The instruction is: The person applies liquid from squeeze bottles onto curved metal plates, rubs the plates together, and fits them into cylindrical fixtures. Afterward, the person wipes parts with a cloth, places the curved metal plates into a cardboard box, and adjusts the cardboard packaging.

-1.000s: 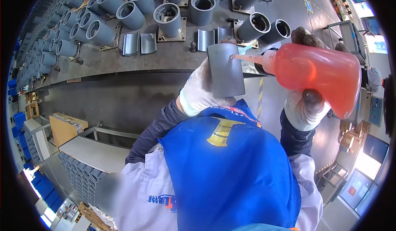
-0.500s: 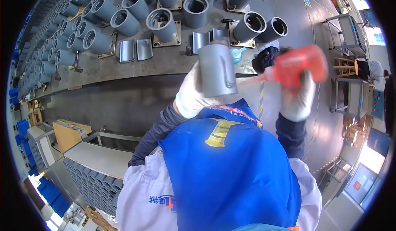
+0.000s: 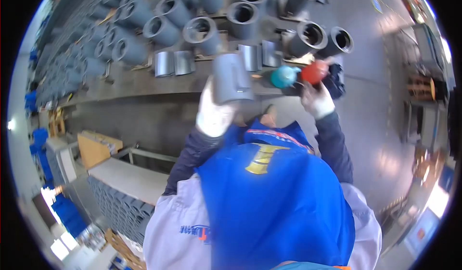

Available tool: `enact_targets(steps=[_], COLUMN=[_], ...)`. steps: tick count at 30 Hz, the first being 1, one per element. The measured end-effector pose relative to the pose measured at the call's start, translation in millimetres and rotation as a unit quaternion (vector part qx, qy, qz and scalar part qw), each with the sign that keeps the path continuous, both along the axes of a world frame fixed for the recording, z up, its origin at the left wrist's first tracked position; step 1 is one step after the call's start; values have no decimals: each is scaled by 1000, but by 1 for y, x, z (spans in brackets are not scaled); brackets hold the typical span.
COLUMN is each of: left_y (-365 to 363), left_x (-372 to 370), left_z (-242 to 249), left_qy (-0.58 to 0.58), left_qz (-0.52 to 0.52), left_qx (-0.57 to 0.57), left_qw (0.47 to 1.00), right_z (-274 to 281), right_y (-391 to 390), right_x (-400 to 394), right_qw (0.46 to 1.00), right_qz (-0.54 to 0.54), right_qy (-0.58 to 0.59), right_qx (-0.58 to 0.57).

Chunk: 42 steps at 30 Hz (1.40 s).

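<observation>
My left hand [image 3: 215,110], in a white glove, is closed around a grey cylinder [image 3: 231,77] with a slot in its side, held in front of the workbench [image 3: 159,83]. Over at the bench's right end, my gloved right hand [image 3: 317,99] has its fingers wrapped round a red squeeze bottle [image 3: 314,72]. Just left of that bottle stands a teal bottle [image 3: 284,77]. A dark bundled cloth [image 3: 338,79] lies behind and to the right of my right hand.
Many grey cylinders [image 3: 202,34] stand along the bench. Curved metal half-shells [image 3: 174,63] lie near its front edge. Below left, a rack [image 3: 120,205] is filled with more cylinders. A wooden stool [image 3: 420,87] and carts stand at the far right.
My right hand has carried the red bottle away from the cylinder, leftward and forward to the bench beside the teal bottle. The cylinder in my left hand has shifted slightly left. The whole view has moved.
</observation>
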State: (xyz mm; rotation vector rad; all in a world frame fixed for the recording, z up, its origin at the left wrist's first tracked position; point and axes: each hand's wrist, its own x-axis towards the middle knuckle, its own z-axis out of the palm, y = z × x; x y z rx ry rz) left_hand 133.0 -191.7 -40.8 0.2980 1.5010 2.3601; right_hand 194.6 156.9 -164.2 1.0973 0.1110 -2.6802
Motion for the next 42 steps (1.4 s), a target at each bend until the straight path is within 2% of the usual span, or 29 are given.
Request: enact_targets(steps=[2, 3, 4, 6, 7, 8, 9, 10, 12, 15, 16, 17, 18, 20, 23, 25, 26, 29, 33, 38, 42], left_y=[1, 4, 4, 2, 0, -3, -6, -4, -10, -22, -26, -22, -26, -30, -18, -20, -20, -13, -11, -12, -9], left_x=[-1, -2, -3, -3, -3, -3, -5, -4, -5, -2, -3, -1, -1, -5, -2, -3, -3, -4, -3, -4, 0], left_z=[8, 19, 22, 28, 32, 33, 32, 24, 23, 45, 51, 42, 40, 32, 32, 27, 25, 27, 36, 44, 49], left_qy=[28, 37, 12, -53, -92, -74, -53, -84, -72, -55, -62, -25, -7, 6, -72, -40, -22, -24, -32, -25, -21], left_qz=[-5, -4, -13, -41, -57, -65, -74, -71, -48, -36, -44, -8, -34, -59, -55, -68, -74, -114, -136, -167, -150], left_qx=[-38, -54, 8, 98, 125, 117, 108, 162, 152, 91, 77, 90, 99, 119, 169, 84, 40, 33, 8, -3, 35], left_qw=[999, 998, 1000, 993, 986, 988, 990, 981, 985, 994, 994, 996, 994, 991, 981, 993, 996, 993, 990, 986, 988], right_z=[-4, -5, -4, 20, 33, 40, 34, 29, 33, 24, 41, 55, 69, 105, 192, 237, 246, 265, 275, 265, 261], right_y=[-29, -35, -44, -65, -72, -78, -80, -84, -96, -91, -95, -96, -96, -94, -109, -128, -133, -142, -152, -146, -136], right_x=[9, 14, 14, -7, -20, -32, -40, -44, -52, -31, -25, -24, -22, -26, -31, -28, -26, -22, -13, -10, -5], right_qw=[994, 998, 976, 981, 989, 994, 996, 998, 999, 989, 980, 968, 952, 880, 842, 771, 771, 689, 657, 665, 640], right_qz=[-41, 47, 129, 145, 114, 82, 71, 55, 7, 92, 95, 83, 73, 35, 7, -29, -32, -75, -61, -90, -64], right_qy=[-61, 44, 144, 79, 37, -4, 3, 10, -25, 100, 148, 184, 215, 293, 329, 456, 450, 495, 456, 470, 432], right_qx=[87, -5, -100, -99, -90, -78, -50, -22, 19, 64, 93, 149, 205, 373, 428, 443, 449, 525, 598, 573, 631])
